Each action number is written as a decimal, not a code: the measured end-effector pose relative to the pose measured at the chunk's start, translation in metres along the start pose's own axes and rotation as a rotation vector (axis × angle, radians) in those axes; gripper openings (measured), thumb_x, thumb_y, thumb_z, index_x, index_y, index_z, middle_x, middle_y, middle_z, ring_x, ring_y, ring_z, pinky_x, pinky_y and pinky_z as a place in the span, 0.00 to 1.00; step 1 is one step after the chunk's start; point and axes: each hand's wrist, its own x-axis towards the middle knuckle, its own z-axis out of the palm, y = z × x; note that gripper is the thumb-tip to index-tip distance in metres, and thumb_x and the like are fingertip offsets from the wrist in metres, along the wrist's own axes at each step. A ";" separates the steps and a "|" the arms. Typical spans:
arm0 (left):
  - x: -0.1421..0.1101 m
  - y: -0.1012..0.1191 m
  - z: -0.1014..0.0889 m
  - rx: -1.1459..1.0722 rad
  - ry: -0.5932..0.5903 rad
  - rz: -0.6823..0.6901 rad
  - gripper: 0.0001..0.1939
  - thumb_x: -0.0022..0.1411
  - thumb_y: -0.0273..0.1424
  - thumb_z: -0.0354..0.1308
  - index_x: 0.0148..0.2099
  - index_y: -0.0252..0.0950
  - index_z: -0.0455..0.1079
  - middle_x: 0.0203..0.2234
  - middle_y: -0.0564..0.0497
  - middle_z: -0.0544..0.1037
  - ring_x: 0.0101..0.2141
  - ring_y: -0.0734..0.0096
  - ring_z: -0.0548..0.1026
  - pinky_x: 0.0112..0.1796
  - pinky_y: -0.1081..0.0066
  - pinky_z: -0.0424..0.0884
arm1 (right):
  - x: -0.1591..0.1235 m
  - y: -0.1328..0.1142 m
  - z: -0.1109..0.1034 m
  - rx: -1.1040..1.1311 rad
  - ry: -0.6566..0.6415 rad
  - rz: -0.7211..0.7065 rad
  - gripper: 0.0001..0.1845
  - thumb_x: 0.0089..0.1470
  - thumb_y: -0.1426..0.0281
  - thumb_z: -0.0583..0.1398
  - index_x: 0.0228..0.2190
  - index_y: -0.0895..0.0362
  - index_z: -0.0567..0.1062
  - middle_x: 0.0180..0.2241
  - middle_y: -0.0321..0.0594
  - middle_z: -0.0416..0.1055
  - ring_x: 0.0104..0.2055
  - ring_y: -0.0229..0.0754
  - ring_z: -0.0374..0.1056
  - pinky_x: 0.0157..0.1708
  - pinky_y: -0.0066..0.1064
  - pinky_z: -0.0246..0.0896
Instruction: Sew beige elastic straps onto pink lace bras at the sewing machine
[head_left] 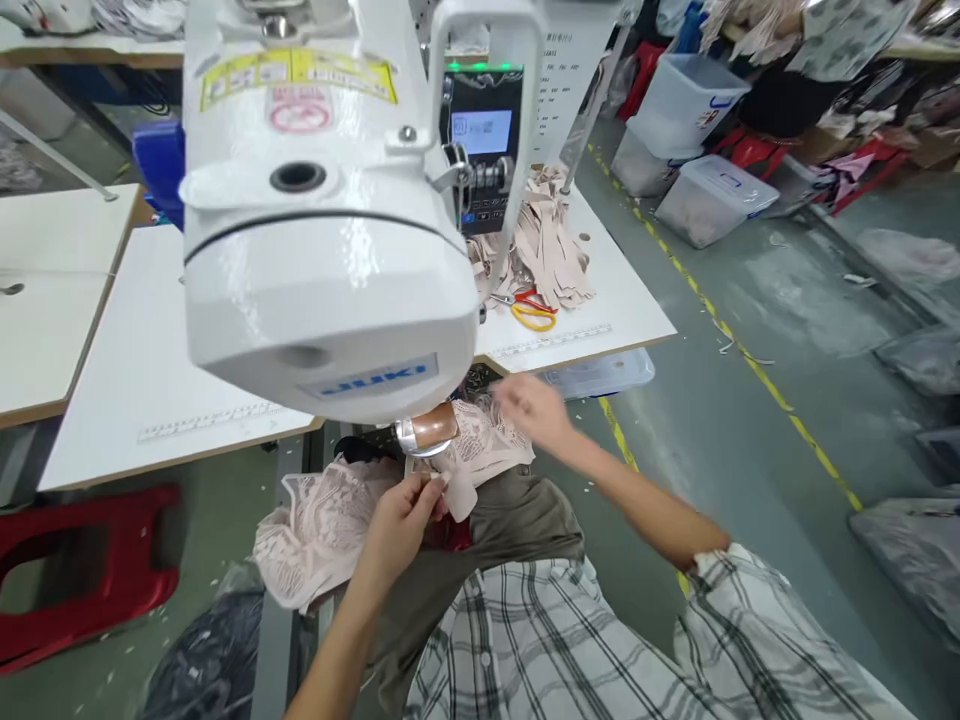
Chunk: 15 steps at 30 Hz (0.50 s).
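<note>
The left hand [405, 518] pinches the lace garment [487, 450], stretching toward two o'clock, beside the right hand [534, 408], whose blurred fingers I can't read.

Blue letters reading JUKI [380, 376] mark the front of a white sewing machine [330, 290]. Print on its yellow label [341, 74], red-ringed sticker [301, 110] and lit display [481, 131], and on a white chart [559, 75] behind, appears too small or blurred to read, as do tabletop ruler scales [553, 341].

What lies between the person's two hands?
In the head view, pale lace fabric lies between the left hand and the blurred right hand.
</note>
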 end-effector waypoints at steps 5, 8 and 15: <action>-0.007 0.007 -0.001 -0.177 -0.003 -0.023 0.25 0.58 0.54 0.56 0.27 0.36 0.68 0.21 0.53 0.71 0.24 0.73 0.66 0.27 0.73 0.63 | 0.100 0.064 -0.056 -0.528 -0.218 0.335 0.23 0.62 0.76 0.50 0.57 0.66 0.68 0.52 0.61 0.71 0.53 0.56 0.67 0.49 0.41 0.61; -0.011 0.011 0.000 -0.335 0.012 -0.075 0.24 0.56 0.53 0.59 0.27 0.35 0.68 0.20 0.55 0.69 0.21 0.77 0.63 0.23 0.75 0.58 | 0.120 0.066 -0.066 -0.520 -0.328 0.300 0.19 0.59 0.73 0.54 0.50 0.68 0.73 0.45 0.64 0.74 0.46 0.59 0.71 0.43 0.41 0.62; -0.013 0.012 -0.007 -0.833 0.061 -0.215 0.23 0.44 0.47 0.72 0.28 0.33 0.69 0.21 0.54 0.72 0.22 0.80 0.67 0.25 0.78 0.63 | 0.019 0.016 -0.082 -0.280 -0.277 0.275 0.19 0.59 0.61 0.56 0.47 0.59 0.73 0.34 0.49 0.75 0.32 0.49 0.71 0.29 0.35 0.62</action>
